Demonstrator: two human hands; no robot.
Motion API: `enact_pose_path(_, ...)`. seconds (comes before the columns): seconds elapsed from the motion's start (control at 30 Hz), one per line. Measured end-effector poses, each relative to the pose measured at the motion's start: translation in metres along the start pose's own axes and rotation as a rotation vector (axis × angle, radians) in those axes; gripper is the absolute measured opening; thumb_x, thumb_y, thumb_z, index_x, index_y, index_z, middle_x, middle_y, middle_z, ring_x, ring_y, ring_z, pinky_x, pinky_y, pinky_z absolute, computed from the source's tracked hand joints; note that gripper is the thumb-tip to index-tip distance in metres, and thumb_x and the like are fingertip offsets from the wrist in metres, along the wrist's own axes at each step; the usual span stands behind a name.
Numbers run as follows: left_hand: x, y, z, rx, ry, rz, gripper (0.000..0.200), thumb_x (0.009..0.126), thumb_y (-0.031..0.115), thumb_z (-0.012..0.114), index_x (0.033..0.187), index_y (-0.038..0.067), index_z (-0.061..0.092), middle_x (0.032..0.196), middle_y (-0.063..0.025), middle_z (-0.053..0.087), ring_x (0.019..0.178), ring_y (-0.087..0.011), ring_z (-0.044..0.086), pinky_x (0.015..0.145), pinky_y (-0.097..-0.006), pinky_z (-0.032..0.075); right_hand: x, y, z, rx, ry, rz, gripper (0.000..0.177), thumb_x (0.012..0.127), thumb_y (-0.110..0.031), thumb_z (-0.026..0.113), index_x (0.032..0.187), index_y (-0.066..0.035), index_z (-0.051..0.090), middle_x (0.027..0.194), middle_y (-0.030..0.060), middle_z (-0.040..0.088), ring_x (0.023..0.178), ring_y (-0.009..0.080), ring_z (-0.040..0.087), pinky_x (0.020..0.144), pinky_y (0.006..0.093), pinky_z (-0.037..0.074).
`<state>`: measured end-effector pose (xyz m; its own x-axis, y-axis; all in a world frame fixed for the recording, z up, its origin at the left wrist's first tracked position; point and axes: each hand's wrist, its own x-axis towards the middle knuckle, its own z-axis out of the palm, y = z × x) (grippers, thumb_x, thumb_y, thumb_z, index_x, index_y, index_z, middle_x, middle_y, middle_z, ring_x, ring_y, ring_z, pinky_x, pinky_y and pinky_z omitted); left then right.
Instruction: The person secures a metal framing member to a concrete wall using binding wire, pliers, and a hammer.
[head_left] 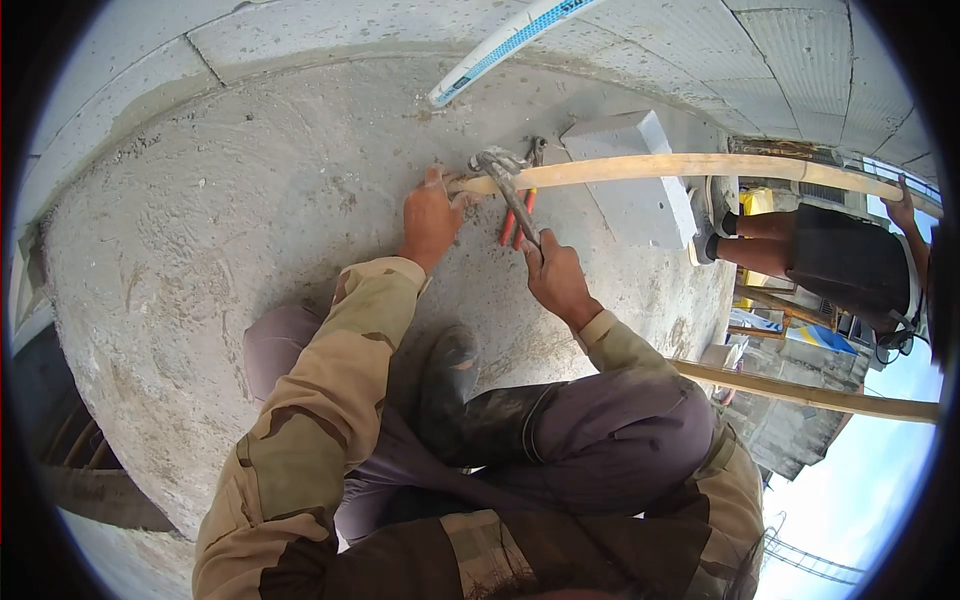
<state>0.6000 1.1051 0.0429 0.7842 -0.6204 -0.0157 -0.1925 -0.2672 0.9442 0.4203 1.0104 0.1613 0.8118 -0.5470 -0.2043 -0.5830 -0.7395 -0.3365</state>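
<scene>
My right hand [560, 277] is closed around the handle of a claw hammer [515, 195]. The hammer's head lies over the near end of a long wooden strip [640, 168]. My left hand [432, 221] grips that same end, thumb and fingers pressed to it just left of the hammer head; whether a nail is there I cannot make out. Beneath the strip and hammer, a pair of pliers with red handles [529, 207] rests on the concrete floor, partly hidden.
A pale block [625, 205] sits on the floor under the strip. At right, another person's hand [902, 205] touches the strip's far end. A white-and-blue tube [510, 50] slants from the block wall. A second wooden length [810, 392] extends rightward past my knee.
</scene>
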Motion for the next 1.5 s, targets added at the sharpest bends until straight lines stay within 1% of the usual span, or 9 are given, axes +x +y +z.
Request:
enact_pose_path(0.3,-0.006,0.002,0.005,0.022,0.102,-0.084,0.072,0.073,0.024,0.093,0.124,-0.003,0.049,0.114,-0.0234,0.07,0.104,-0.0404,0.069,0.085,-0.0441,0.055,-0.014,-0.013,-0.02,0.31,0.225,-0.287,0.022,0.105,-0.017,0.054,0.095,0.002,0.048,0.063,0.0232,0.055,0.056,0.0454,0.059,0.049,0.0468,0.04)
enact_pose_path(0.43,-0.003,0.003,0.003,-0.028,0.129,-0.101,0.077,0.07,0.023,0.095,0.122,0.0,0.043,0.107,-0.0203,0.06,0.088,-0.0404,0.065,0.077,-0.0463,0.052,0.012,-0.013,-0.015,0.059,-0.128,0.008,0.022,0.102,-0.018,0.061,0.102,0.001,0.05,0.062,0.0268,0.058,0.062,0.0509,0.062,0.052,0.0526,0.047)
enact_pose_path(0.5,-0.007,-0.001,0.006,-0.012,0.127,-0.082,0.076,0.071,0.022,0.095,0.122,0.001,0.042,0.105,-0.019,0.058,0.085,-0.0384,0.063,0.076,-0.0461,0.051,0.005,-0.024,-0.028,0.095,-0.126,0.024,0.024,0.103,-0.021,0.059,0.1,0.001,0.05,0.063,0.0232,0.059,0.059,0.0471,0.062,0.051,0.0509,0.046)
enact_pose_path(0.6,-0.005,0.001,0.007,-0.006,0.134,-0.09,0.075,0.072,0.021,0.095,0.12,0.001,0.041,0.103,-0.0181,0.056,0.083,-0.036,0.061,0.074,-0.0452,0.05,0.006,-0.045,-0.053,0.425,0.23,-0.316,0.042,0.109,-0.042,0.046,0.094,-0.002,0.048,0.064,0.0091,0.058,0.05,0.0174,0.056,0.048,0.0324,0.042)
enact_pose_path(0.73,-0.005,-0.005,0.012,-0.028,0.128,-0.079,0.071,0.073,0.019,0.094,0.118,0.002,0.041,0.103,-0.0176,0.054,0.083,-0.0343,0.061,0.073,-0.044,0.051,0.001,0.01,-0.006,-0.036,-0.137,-0.012,0.023,0.103,-0.018,0.059,0.098,0.001,0.048,0.058,0.0156,0.054,0.049,0.0377,0.058,0.047,0.0437,0.043)
enact_pose_path(1.0,-0.007,-0.003,0.012,0.006,0.123,-0.073,0.069,0.075,0.018,0.093,0.117,0.0,0.041,0.105,-0.0175,0.053,0.086,-0.0332,0.06,0.079,-0.0438,0.05,0.003,-0.019,-0.041,0.555,0.239,-0.31,0.026,0.103,-0.021,0.061,0.095,0.0,0.048,0.057,0.0156,0.052,0.047,0.0347,0.056,0.045,0.0406,0.041)
enact_pose_path(1.17,-0.003,-0.009,0.011,0.041,0.178,-0.031,0.071,0.074,0.019,0.093,0.118,0.0,0.041,0.106,-0.0189,0.052,0.089,-0.0367,0.058,0.078,-0.0453,0.048,0.017,-0.01,-0.01,-0.049,-0.149,-0.06,0.027,0.1,-0.021,0.066,0.099,0.001,0.05,0.064,0.0186,0.056,0.049,0.0405,0.055,0.045,0.0429,0.04)
enact_pose_path(1.4,-0.006,-0.004,0.011,-0.028,0.123,-0.114,0.07,0.074,0.017,0.092,0.118,-0.001,0.041,0.107,-0.0178,0.049,0.088,-0.0313,0.057,0.078,-0.0431,0.048,0.015,-0.038,-0.058,0.829,0.093,-0.251,0.025,0.105,-0.021,0.057,0.096,0.0,0.048,0.062,0.0088,0.053,0.047,0.0176,0.051,0.046,0.0354,0.041)
enact_pose_path(1.5,-0.008,-0.004,0.012,-0.066,0.09,-0.177,0.071,0.073,0.018,0.093,0.118,-0.002,0.042,0.11,-0.0196,0.05,0.095,-0.0372,0.058,0.081,-0.0457,0.049,0.021,-0.018,-0.055,0.041,-0.334,0.033,0.027,0.106,-0.022,0.056,0.093,0.0,0.048,0.056,0.0092,0.051,0.044,0.0204,0.05,0.046,0.0363,0.04)
